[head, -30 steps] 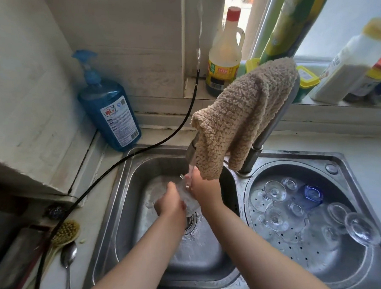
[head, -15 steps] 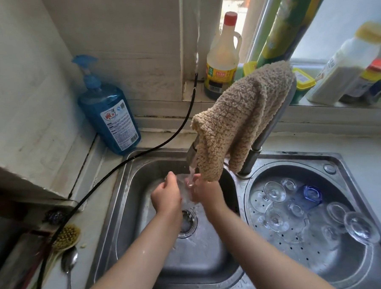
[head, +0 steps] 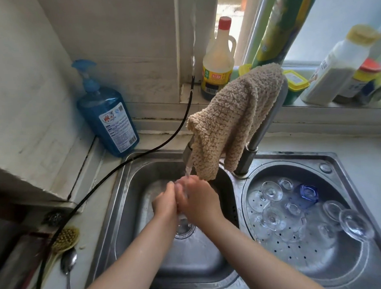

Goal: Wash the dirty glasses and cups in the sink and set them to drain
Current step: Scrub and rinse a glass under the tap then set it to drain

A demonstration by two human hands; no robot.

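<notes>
Both hands, left (head: pixel 165 204) and right (head: pixel 198 201), were pressed together under the tap; grip unclear. Beige cloth (head: pixel 232 122) overhung them; rinsed glasses (head: pixel 271 191) sat right.

2 bare forearms ran up from the bottom edge, no sleeve in view. The left hand (head: pixel 166 204) and right hand (head: pixel 199 200) wore nothing; water droplets glistened on them.
</notes>
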